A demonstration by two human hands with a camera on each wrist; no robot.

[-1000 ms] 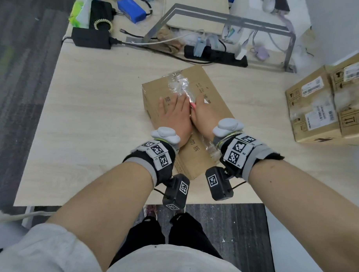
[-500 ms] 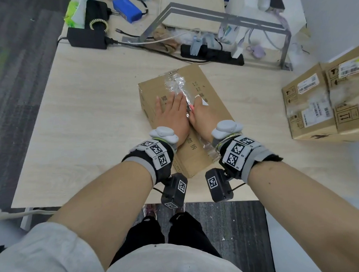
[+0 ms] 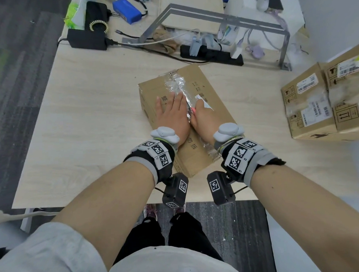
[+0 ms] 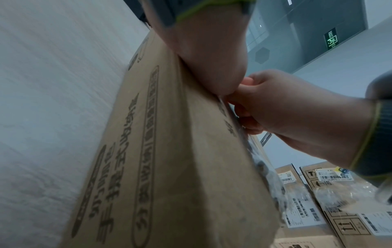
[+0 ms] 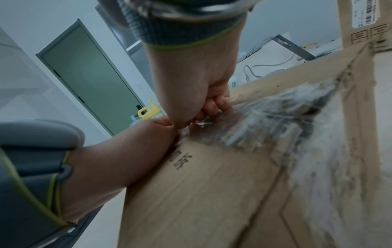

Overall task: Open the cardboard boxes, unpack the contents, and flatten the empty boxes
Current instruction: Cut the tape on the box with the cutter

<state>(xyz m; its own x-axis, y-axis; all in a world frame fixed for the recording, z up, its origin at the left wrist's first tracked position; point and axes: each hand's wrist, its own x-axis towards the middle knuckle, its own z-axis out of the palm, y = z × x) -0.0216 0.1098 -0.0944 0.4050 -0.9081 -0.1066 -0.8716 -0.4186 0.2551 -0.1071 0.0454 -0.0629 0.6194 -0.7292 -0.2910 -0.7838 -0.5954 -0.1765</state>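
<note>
While my left hand (image 3: 172,115) lies flat on the lid, fingers (image 3: 178,99) straight and close together, thumb out to the side, it pins the cardboard box (image 3: 212,106) to the worktop (image 3: 82,123).

Item: right hand (image 3: 200,118), touching the left along the centre seam. Its fingers are curled tight over something small; a pink tip shows at the knuckles in the head view and a glint of metal under them in the right wrist view. What it is, I cannot tell; possibly a cutter.

Item: tape (image 3: 175,83), clear, crumpled, running the length of the lid seam from the near end to the far edge. Flaps still closed.

Item: box position, mid-worktop, set at an angle, near corner close to the front edge.

Item: two more sealed boxes (image 3: 324,102), labelled, well apart at the right end.

Item: power strip (image 3: 212,55), adapter, cables and a metal frame (image 3: 221,20) along the far side.

Step in hand, by my reckoning: parting the tape on the first box. Nothing unpacked, nothing flattened. Next move calls for working along the seam away from the left fingers, then lifting both flaps.
</note>
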